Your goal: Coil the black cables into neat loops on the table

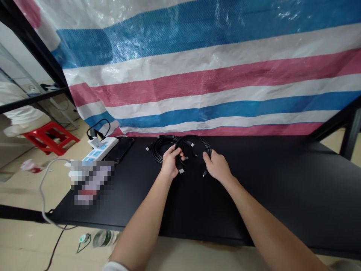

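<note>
A black cable [195, 137] arches between my two hands above the black tabletop [276, 188]. My left hand [170, 161] is closed around one side of it, with a silvery plug [181, 171] sticking out below the fingers. My right hand [217, 164] grips the other side, and a small plug [204, 173] hangs beneath it. Just behind my left hand, more black cable [158, 150] lies coiled on the table, its light-tipped connectors pointing outward. Where the held cable meets the coil is partly hidden by my fingers.
On the left sit a white power strip [103, 149] with a plugged-in adapter, a dark phone [120, 149] and a blurred-out item [94, 182]. A striped plastic sheet [197, 82] hangs behind the table. A person in white [21, 113] is near a red stool [53, 137].
</note>
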{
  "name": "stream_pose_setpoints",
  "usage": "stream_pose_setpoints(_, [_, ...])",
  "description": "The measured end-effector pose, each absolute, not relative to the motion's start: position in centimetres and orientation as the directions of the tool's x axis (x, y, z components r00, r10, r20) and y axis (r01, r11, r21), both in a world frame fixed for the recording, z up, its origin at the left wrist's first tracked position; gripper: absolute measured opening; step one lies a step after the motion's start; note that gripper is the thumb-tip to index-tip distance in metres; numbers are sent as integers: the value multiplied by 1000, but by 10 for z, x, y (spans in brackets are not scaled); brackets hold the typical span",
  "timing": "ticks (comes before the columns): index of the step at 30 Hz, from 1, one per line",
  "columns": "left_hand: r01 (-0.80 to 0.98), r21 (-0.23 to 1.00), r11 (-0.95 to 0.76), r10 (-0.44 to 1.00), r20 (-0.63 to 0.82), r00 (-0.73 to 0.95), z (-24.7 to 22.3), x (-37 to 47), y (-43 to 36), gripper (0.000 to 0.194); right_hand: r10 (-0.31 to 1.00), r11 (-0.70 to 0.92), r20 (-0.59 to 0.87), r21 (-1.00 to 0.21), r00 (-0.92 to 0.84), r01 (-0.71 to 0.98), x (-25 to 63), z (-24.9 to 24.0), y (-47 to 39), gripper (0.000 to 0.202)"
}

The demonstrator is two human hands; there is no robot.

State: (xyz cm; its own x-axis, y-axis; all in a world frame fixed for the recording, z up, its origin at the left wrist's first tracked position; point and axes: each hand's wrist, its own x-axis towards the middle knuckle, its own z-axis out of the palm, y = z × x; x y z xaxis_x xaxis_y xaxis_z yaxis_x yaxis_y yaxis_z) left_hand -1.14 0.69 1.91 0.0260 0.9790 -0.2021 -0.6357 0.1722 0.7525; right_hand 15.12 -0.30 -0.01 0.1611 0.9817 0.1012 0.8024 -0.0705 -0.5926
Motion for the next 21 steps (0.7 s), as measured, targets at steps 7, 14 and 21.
stream_pose_setpoints(7, [-628,776,50,994,-99,-43,19,-29,13,48,979,-94,80,-649,190,755,133,12,11,25])
stream_pose_setpoints(14, [-280,944,-173,911,46,-409,8,-54,28,39,996,-69,-3,-624,86,778,91,33,45,28])
stream_pose_setpoints(21, [152,988,15,795,80,-601,7,-73,27,38,996,-75,-85,-526,36,847,60,43,58,33])
